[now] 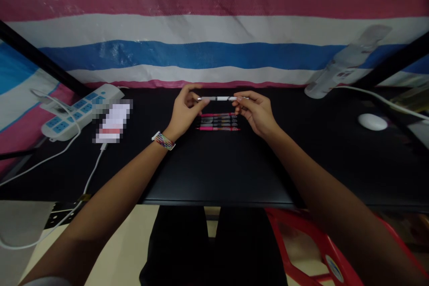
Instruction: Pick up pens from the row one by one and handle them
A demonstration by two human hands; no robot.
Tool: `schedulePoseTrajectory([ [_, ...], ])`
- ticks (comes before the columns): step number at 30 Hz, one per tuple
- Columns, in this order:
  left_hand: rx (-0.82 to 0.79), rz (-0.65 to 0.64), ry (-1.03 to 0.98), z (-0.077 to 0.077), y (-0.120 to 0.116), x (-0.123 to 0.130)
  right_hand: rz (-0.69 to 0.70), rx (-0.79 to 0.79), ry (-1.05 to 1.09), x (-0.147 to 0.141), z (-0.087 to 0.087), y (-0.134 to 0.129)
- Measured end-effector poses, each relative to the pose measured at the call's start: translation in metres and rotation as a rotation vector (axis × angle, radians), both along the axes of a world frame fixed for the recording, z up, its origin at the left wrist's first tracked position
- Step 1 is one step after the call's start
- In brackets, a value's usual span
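Note:
A white pen [225, 98] with a dark band and a greyish end lies level between my two hands, near the back of the black desk. My left hand [186, 109], with a colourful woven band at the wrist, pinches its left end. Fingers of my right hand [256, 109] close on the right end. Just in front of the held pen, several pens [219, 121] lie side by side in a stack of rows, dark ones between pink ones. The nearest is a pink pen [217, 128]. My fingertips partly cover the ends of the farther pens.
On the left, a white power strip [83, 111] and a blurred phone [113, 123] on a white cable [94, 167] rest on the desk [214, 170]. At right stand a clear bottle [346, 65] and a white mouse [372, 122]. A striped sheet hangs behind; a red stool [301, 250] is below.

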State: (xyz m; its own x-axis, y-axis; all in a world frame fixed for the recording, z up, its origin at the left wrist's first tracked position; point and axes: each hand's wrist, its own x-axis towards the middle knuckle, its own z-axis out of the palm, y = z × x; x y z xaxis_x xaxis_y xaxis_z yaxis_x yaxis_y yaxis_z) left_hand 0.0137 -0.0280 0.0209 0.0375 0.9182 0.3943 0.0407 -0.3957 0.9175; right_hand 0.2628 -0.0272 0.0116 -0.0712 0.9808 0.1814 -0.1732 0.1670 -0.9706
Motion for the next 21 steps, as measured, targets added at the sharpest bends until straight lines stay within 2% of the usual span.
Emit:
schedulePoseTrajectory([
  [6,-0.042,-0.029,0.028,0.0,0.0,-0.001,0.008,0.009,-0.038,0.001,-0.001,0.001],
  [9,-0.001,-0.033,0.029,-0.001,0.001,-0.001,0.011,0.003,-0.035,0.001,-0.002,0.002],
  [14,0.07,0.054,0.176,-0.006,0.004,-0.005,0.015,-0.03,0.066,0.001,0.001,0.0],
  [21,0.05,0.1,0.012,-0.015,0.018,-0.008,-0.049,-0.065,0.152,0.004,0.004,0.003],
])
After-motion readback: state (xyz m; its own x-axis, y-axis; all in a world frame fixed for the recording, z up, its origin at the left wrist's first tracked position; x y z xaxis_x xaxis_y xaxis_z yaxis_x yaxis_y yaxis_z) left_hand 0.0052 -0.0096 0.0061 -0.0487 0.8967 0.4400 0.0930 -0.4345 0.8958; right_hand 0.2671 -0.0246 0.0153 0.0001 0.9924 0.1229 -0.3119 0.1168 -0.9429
